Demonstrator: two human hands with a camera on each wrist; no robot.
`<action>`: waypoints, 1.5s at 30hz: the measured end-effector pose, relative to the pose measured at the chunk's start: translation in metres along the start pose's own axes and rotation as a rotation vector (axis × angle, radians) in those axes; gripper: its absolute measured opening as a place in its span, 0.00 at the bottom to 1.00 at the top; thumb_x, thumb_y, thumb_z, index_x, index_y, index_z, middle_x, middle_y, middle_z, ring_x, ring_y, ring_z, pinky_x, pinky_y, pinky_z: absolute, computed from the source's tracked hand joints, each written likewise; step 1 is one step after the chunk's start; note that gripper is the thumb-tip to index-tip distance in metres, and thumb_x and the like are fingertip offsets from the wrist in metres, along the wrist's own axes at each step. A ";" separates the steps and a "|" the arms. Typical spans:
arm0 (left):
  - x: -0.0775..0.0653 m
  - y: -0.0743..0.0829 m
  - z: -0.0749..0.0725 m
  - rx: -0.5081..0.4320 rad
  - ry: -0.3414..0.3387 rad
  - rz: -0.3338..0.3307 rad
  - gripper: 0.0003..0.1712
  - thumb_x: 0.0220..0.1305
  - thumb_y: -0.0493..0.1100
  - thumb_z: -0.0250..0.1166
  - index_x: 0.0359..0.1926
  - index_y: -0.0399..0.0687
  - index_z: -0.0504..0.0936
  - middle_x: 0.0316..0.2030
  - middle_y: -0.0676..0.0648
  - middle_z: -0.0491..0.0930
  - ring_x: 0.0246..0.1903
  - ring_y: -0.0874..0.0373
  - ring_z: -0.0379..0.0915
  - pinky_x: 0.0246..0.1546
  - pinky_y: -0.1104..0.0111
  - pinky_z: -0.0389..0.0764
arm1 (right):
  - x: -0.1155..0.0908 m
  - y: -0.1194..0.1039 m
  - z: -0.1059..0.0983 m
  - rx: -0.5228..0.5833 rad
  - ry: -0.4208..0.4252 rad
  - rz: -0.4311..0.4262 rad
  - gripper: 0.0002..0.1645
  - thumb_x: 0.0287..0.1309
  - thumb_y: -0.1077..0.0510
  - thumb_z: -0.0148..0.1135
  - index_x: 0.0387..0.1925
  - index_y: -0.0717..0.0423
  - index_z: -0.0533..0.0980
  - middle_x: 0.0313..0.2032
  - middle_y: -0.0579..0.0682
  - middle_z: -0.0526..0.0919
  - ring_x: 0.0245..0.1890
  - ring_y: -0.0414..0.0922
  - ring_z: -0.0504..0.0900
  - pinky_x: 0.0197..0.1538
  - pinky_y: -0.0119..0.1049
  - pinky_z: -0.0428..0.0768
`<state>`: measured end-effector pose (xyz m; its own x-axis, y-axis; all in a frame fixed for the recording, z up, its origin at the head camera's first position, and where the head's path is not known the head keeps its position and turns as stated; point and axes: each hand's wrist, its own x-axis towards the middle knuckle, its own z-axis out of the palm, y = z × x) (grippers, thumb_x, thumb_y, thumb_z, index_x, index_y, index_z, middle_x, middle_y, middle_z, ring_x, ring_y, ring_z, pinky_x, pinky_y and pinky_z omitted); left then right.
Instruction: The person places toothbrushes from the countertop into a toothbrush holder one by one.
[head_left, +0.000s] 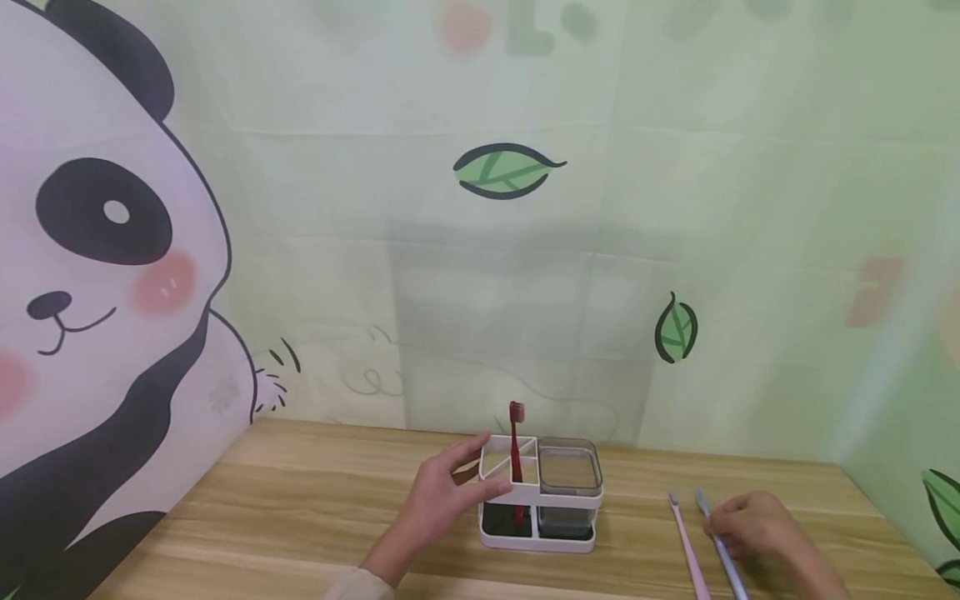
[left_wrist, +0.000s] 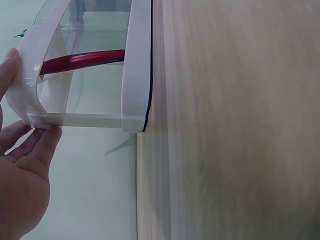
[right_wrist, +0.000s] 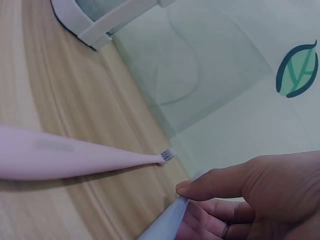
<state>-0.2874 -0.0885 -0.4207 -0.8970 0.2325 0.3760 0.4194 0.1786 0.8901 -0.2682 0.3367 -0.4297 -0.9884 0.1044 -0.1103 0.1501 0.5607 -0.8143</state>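
Note:
A white toothbrush holder point(head_left: 564, 546) with a divided top stands on the table. A red toothbrush point(head_left: 516, 450) is upright in one of its left compartments, bristles up. My left hand point(head_left: 442, 492) grips the holder's upper left side, thumb at the front and fingers towards the back; the left wrist view shows this hand point(left_wrist: 30, 175) against the upper frame. Over on the right, my right hand point(head_left: 765, 533) pinches a blue toothbrush point(head_left: 723, 550) near its head, between thumb and fingers. A pink toothbrush point(head_left: 688, 546) lies just left of it on the table.
A see-through grey cup point(head_left: 566, 522) sits in the holder's right half. The wood-grain table point(head_left: 300, 517) ends at a pale green cloth backdrop point(head_left: 315, 192) printed with a panda and leaves, close behind the holder.

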 end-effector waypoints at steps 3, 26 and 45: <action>0.000 0.000 0.000 -0.002 0.003 -0.005 0.41 0.63 0.46 0.80 0.71 0.35 0.76 0.67 0.33 0.77 0.67 0.36 0.74 0.62 0.57 0.82 | -0.002 -0.003 -0.004 0.036 -0.014 -0.008 0.10 0.60 0.68 0.64 0.37 0.77 0.81 0.27 0.51 0.84 0.29 0.44 0.83 0.33 0.36 0.89; -0.001 0.002 0.001 -0.006 0.007 0.004 0.41 0.62 0.45 0.80 0.71 0.33 0.76 0.67 0.32 0.77 0.66 0.35 0.74 0.63 0.55 0.82 | -0.017 -0.050 -0.032 0.067 -0.017 -0.104 0.21 0.73 0.59 0.65 0.53 0.77 0.78 0.42 0.53 0.89 0.42 0.51 0.89 0.50 0.49 0.90; -0.001 0.001 0.000 0.003 -0.001 -0.004 0.41 0.63 0.46 0.80 0.72 0.34 0.75 0.67 0.33 0.76 0.67 0.36 0.73 0.63 0.55 0.81 | -0.035 -0.077 -0.046 0.108 0.063 -0.143 0.35 0.72 0.41 0.69 0.60 0.67 0.77 0.49 0.50 0.89 0.44 0.41 0.90 0.66 0.69 0.72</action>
<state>-0.2863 -0.0884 -0.4202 -0.8987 0.2325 0.3718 0.4158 0.1823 0.8910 -0.2446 0.3277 -0.3369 -0.9956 0.0827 0.0440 0.0013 0.4821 -0.8761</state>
